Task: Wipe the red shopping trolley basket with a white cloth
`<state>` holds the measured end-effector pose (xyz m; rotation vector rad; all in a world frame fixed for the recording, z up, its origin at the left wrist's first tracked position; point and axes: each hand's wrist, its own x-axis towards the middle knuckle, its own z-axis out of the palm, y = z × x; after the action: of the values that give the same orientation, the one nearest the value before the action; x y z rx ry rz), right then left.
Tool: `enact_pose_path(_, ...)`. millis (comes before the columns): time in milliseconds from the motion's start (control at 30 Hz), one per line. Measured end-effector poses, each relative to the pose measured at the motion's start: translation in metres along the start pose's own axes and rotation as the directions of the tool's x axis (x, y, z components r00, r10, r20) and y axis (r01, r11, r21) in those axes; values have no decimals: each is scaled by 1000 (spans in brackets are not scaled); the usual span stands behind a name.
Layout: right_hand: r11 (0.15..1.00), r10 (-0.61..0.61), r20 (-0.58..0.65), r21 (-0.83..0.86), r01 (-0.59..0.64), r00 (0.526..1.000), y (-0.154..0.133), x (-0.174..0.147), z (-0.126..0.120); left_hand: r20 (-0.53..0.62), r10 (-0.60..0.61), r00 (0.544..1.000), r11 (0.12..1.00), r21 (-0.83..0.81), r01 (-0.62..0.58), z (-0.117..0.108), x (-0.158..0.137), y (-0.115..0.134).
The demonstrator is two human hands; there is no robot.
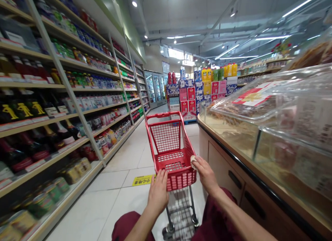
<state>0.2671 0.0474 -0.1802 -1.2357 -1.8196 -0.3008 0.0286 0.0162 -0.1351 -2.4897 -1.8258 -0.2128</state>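
Observation:
A red plastic shopping cart (168, 161) stands right in front of me, its basket empty, on a grey metal frame with small wheels. My left hand (158, 189) is on the near left corner of the basket, fingers laid over the edge; the thumb is mostly hidden. At the right side of the basket, my right hand (206, 173) pinches a crumpled whitish cloth (193, 161) against the red rim. Whether it is fabric or paper I cannot tell. My knees, in dark red trousers, are on both sides of the cart's frame.
Shelves of bottles and cans (85, 89) line the left. A wooden counter (223, 161) with glass edging and clear plastic food boxes (259, 99) runs along the right. Ahead stand stacked drink cartons (188, 99) and glass-door fridges (154, 87). A yellow floor sticker (142, 180) lies left of the cart.

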Motion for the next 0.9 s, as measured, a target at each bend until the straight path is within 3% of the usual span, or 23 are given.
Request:
enact_pose_path(67, 999, 53, -7, -7, -53, 999, 4, -32, 6, 2, -1, 1000, 1000, -16, 1, -2, 2, 1)
enact_pose_path(200, 999, 53, 168, -20, -50, 984, -8, -74, 13, 19, 6, 1000, 999, -31, -5, -9, 4, 1)
enact_pose_path(267, 999, 40, 108, -1, -40, 993, -16, -62, 8, 25, 14, 1000, 999, -47, -13, -12, 5, -1)
enact_pose_path(367, 999, -12, -81, 45, 16, 997, -20, -23, 0, 11, 7, 1000, 997, -78, -7, -16, 8, -5)
enact_pose_path(433, 999, -32, -109, 32, 36, 993, -22, -12, 3, 11, -16, 1000, 996, -84, 17, -18, 11, -8)
enact_pose_path(600, 989, -143, 124, 43, 139, 982, -46, -37, 32, 72, 25, 997, 997, -71, -20, -21, 16, -17)
enact_pose_path(767, 967, -245, 123, 96, 234, 962, -88, -25, 50, 76, 29, 997, 993, -119, -20, -27, 15, -18)
enact_pose_path(900, 970, -240, 262, 92, 223, 935, -100, -31, 64, 93, 0, 996, 989, -146, 13, -28, 14, -18)
